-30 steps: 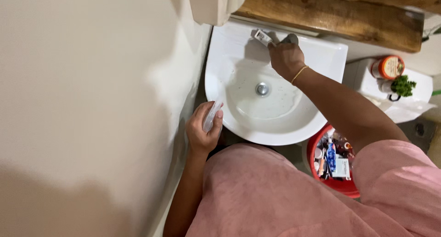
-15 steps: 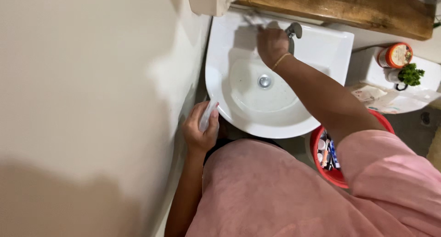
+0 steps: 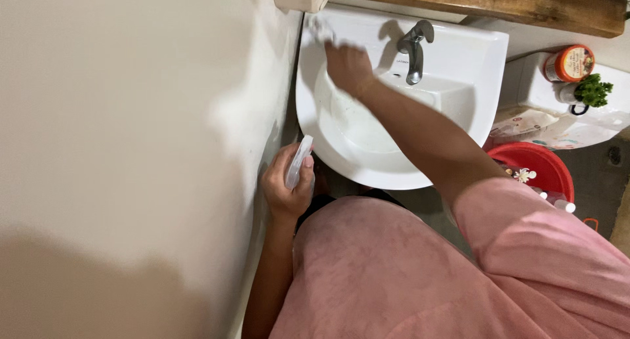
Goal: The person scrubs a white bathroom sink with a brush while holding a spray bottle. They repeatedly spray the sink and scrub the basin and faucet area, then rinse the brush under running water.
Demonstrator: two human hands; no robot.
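The right hand (image 3: 348,66), clamped on a blurred cloth (image 3: 320,29), had moved from the tap (image 3: 413,47) to the basin's (image 3: 472,83) far-left corner; the left hand (image 3: 289,181) gripped a white bottle (image 3: 298,162).

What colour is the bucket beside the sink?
Red bucket, clearest in the head view.

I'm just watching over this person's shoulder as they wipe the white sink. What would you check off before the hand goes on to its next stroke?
1. Right hand on the sink rim, back left corner: ok.
2. Cloth under that hand: blurred, cannot tell how firm the grip is.
3. Left hand closed around a small white bottle, off the basin: ok.
4. Faucet running or off: cannot tell; no stream shows.
5. Right forearm over the basin, apart from the faucet: ok.
6. Red bucket on the floor, beside the sink: ok.
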